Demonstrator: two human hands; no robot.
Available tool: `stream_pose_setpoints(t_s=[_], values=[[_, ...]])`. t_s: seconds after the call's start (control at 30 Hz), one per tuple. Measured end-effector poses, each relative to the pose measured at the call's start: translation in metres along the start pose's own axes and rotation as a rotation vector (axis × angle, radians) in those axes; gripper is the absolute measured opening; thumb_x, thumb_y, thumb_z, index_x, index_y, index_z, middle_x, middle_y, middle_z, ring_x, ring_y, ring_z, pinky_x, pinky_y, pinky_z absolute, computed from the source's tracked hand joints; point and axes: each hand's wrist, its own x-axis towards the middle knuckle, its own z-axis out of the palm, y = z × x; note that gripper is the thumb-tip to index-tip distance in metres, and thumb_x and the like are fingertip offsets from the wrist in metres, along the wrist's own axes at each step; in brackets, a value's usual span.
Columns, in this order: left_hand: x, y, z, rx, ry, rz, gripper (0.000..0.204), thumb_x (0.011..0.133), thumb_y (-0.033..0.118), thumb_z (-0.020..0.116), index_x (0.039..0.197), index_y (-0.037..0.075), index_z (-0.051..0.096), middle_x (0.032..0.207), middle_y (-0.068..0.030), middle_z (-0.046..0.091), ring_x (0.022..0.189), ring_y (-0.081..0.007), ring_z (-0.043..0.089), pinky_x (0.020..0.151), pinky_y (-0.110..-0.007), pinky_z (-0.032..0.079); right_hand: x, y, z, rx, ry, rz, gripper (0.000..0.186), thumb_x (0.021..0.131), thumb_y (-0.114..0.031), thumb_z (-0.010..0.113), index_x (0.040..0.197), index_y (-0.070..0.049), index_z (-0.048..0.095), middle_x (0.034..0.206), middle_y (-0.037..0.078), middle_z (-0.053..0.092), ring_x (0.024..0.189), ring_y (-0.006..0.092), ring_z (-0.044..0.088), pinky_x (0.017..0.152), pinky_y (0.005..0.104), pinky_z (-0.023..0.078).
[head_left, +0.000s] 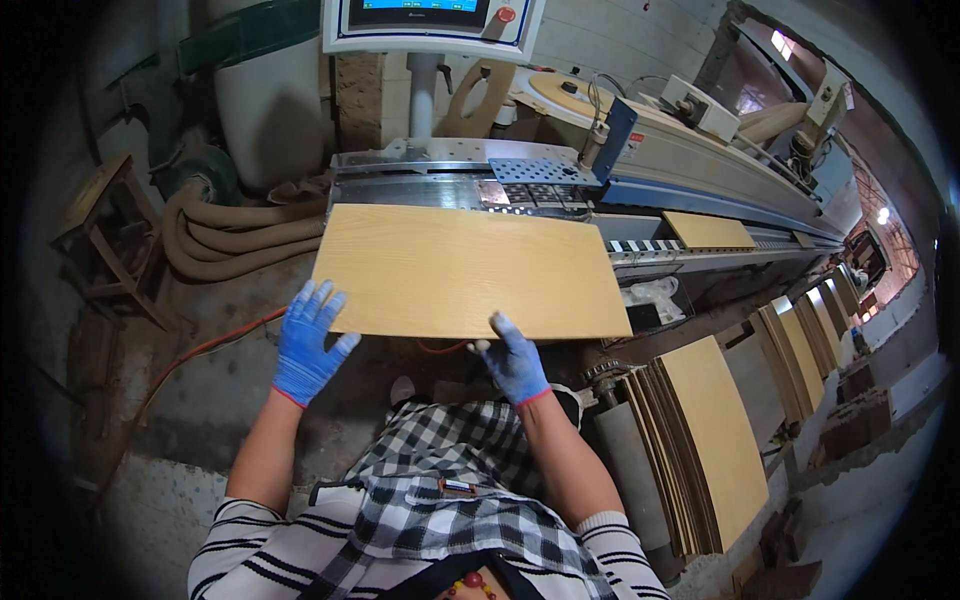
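Note:
A flat light-wood board (465, 270) lies level in front of me, its far edge against the bed of a long machine (410, 190). My left hand (310, 345), in a blue glove, is at the board's near left corner with fingers stretched and spread, the fingertips by its left edge. My right hand (515, 362), in a greyer blue glove, pinches the near edge right of the middle. Its thumb rests on top and the other fingers curl below, partly hidden by the board.
A control panel (430, 25) on a post stands behind the machine. Another board (708, 231) lies farther along the machine at right. Stacked boards (715, 440) rest on rollers to my right. Thick hoses (235, 240), a wooden stool (120, 245) and an orange hose (215, 342) are at left.

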Motion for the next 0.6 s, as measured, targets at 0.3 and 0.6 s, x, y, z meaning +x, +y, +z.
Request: stream_pose_setpoints(t_s=[0.3,0.6], values=[[0.036,-0.048,0.033,0.059,0.042,-0.141,0.052,0.078,0.032,0.072,0.119,0.005,0.058,0.129,-0.0163,0.052,0.126,-0.0334,0.043,0.104,-0.043,0.035,-0.016,-0.029,-0.051,-1.390,-0.116,-0.250,0.053,0.085,-0.027,0.066,0.129,-0.002,0.051,0.126,0.016,0.057,0.112,0.0249,0.057,0.096,0.0358,0.045],[0.065,-0.039,0.056,0.114,0.001,-0.231,0.059,0.080,0.045,0.067,0.122,0.006,0.057,0.132,-0.0157,0.050,0.128,-0.0308,0.041,0.108,-0.042,0.029,-0.128,-0.024,-0.125,-2.115,-0.084,-0.406,0.021,0.074,-0.027,0.069,0.088,-0.013,0.064,0.114,0.009,0.059,0.105,0.0312,0.054,0.088,0.0432,0.043]])
